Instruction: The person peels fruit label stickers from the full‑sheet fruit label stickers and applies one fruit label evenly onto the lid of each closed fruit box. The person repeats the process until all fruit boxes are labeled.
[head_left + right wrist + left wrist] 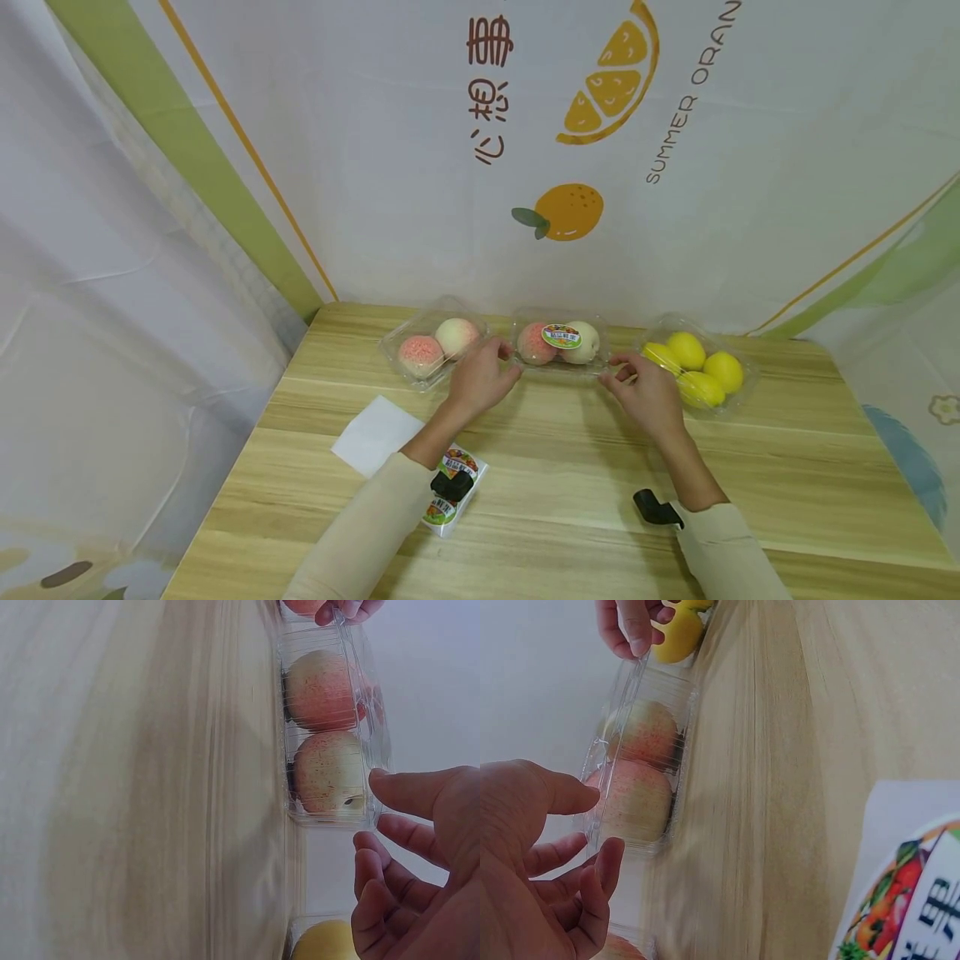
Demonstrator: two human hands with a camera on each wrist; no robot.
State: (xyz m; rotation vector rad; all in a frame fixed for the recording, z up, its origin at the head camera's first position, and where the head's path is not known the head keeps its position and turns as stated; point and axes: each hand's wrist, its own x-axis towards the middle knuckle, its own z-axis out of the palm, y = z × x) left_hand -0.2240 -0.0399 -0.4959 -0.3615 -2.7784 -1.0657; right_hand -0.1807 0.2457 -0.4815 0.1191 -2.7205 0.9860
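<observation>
A lidded clear plastic fruit box [561,367] stands at the back middle of the table, with two peaches [537,343] inside. An oval fruit label [562,336] lies across its lid. My left hand [483,379] pinches the box's left front corner between thumb and fingers. At the right front corner, my right hand [647,392] does the same; its thumb [405,791] lies along the lid's edge in the right wrist view, the other fingers curling below. Both hands frame the box, which appears level on the table.
To the left is another clear box [423,383] with two peaches; to the right, a box [738,400] of several lemons. A sheet of oval labels [463,467] lies under my left forearm, beside a white paper [375,433]. A printed curtain [405,208] hangs behind the table.
</observation>
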